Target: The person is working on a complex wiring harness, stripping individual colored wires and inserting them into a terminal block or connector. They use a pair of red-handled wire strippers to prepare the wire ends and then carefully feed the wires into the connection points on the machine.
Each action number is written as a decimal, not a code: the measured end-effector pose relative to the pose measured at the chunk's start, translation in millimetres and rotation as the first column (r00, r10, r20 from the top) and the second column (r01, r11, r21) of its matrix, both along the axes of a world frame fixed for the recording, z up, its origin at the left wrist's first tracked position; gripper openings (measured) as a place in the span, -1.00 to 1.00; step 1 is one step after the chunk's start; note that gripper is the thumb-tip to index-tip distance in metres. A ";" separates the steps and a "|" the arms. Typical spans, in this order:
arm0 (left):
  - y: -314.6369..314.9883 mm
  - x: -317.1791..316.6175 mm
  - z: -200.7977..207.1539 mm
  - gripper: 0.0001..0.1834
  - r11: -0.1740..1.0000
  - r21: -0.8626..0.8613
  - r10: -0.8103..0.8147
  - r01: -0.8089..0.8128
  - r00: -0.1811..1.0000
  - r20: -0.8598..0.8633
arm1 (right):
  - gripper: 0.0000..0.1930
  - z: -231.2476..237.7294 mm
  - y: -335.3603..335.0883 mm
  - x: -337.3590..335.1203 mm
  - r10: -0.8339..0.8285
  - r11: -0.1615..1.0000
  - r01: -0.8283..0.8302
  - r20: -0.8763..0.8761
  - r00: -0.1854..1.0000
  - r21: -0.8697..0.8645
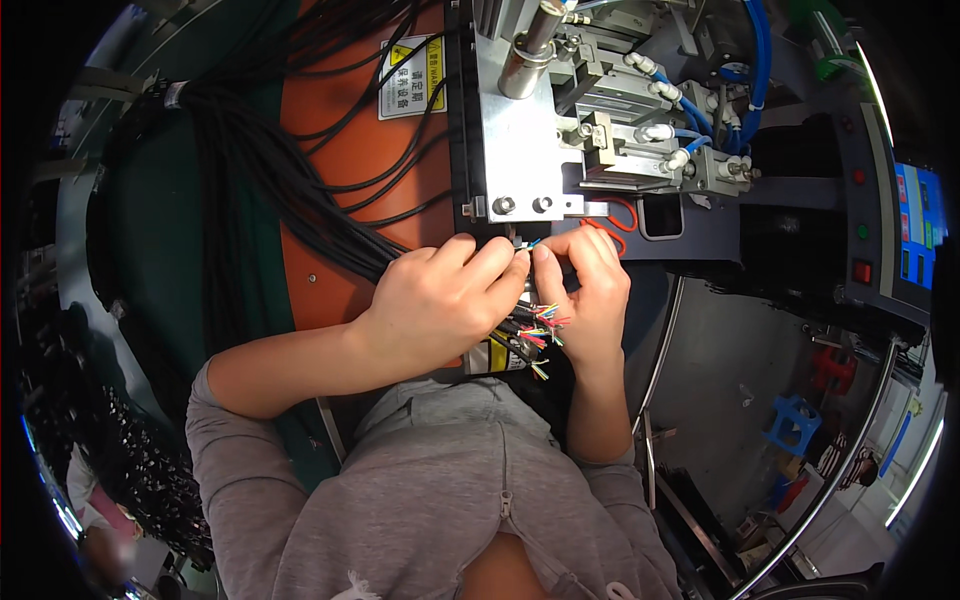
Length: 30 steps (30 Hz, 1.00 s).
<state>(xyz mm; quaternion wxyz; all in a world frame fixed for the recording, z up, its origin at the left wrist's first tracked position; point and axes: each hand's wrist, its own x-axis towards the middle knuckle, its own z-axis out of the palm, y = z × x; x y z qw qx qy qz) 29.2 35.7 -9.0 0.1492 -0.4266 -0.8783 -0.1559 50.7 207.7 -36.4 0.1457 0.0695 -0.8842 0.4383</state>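
My left hand (440, 300) is closed, thumb and finger pinched at a cable end just below the front of a metal press block (522, 150). Close against it, my right hand (588, 295) pinches thin wires (533, 244), white and blue, at that same end. The fingertips hide most of what they grip. Beneath my hands, several black cables (512, 328) end in fanned-out coloured wires (540, 330), red, yellow, blue and white. A thick bundle of black cables (250, 150) runs from the upper left down behind my left hand.
Red-handled scissors (628, 225) lie right of the block, beside a dark rounded tray (661, 216). Pneumatic cylinders (630, 95) with blue hoses (757, 70) stand behind. An orange panel (330, 265) is at left; a control box (875, 210) with buttons and a screen is at right.
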 end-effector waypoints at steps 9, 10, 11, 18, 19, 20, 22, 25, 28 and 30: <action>0.8 1.7 4.5 -0.69 0.999 -0.023 0.034 -0.033 0.999 0.031 | -0.93 0.4 -1.1 0.0 0.002 1.000 -0.003 -0.056 0.998 -0.001; 0.7 1.7 3.3 -0.69 0.999 -0.023 0.033 -0.033 0.999 0.023 | -0.94 -1.2 -1.8 -0.6 -0.009 1.000 0.007 -0.071 0.997 -0.023; 0.5 1.7 2.0 -0.69 0.999 -0.023 0.033 -0.032 0.999 0.016 | -0.94 -4.0 -2.9 -1.6 -0.021 0.999 0.017 -0.085 0.996 -0.045; -2.5 -3.5 -8.1 -0.77 0.996 0.087 0.006 -0.002 0.999 -0.040 | -0.96 -21.4 -6.4 2.3 -0.029 0.859 0.150 0.246 0.969 -0.489; -2.3 -5.4 -9.3 -0.77 0.994 0.106 0.005 0.000 0.999 -0.045 | -0.94 -22.2 -6.2 2.8 0.045 0.750 0.231 0.396 0.917 -0.620; -2.2 -6.2 -9.5 -0.78 0.992 0.126 0.005 0.002 0.999 -0.052 | -0.92 -19.8 -5.8 4.0 0.105 0.658 0.318 0.501 0.859 -0.683; 0.0 -9.4 -6.1 -0.80 0.991 0.137 0.002 0.003 0.999 -0.037 | -0.90 -31.1 -3.5 3.0 0.162 0.603 0.241 0.412 0.897 -0.761; -0.4 -9.9 -3.8 -0.79 0.994 0.106 0.021 -0.022 1.000 0.017 | -0.92 -29.6 -8.5 3.0 -0.027 0.832 0.174 0.275 0.961 -0.526; -5.7 2.6 8.1 -0.78 0.997 -0.042 0.076 -0.071 0.991 0.114 | -0.88 -22.6 -12.2 3.3 -0.064 0.862 0.191 0.273 0.960 -0.470; -7.9 6.4 11.8 -0.79 0.987 -0.130 0.106 -0.092 0.989 0.105 | -0.91 -26.8 -7.6 5.2 -0.015 0.786 0.232 0.358 0.934 -0.572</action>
